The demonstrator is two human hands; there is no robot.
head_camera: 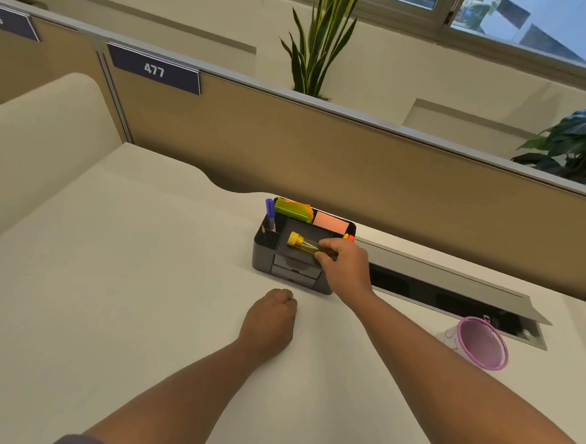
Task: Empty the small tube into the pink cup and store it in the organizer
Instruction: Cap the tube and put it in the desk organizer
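Observation:
My right hand [345, 266] grips a small clear-yellow tube [305, 245] by its base. The tube lies nearly level, its yellow cap pointing left, over the middle compartment of the dark grey organizer [265, 264]. My left hand [270, 318] rests on the white desk as a closed fist, just in front of the organizer, with nothing in it. The pink mesh cup [483, 343] stands on the desk at the far right, apart from both hands. What is in the cup is not visible.
The organizer holds a blue pen [270, 213], a green-and-orange item [294, 210] and a pink note pad [331, 222]. An open cable tray [452, 293] runs along the desk's back edge. A tan partition [323, 148] rises behind it.

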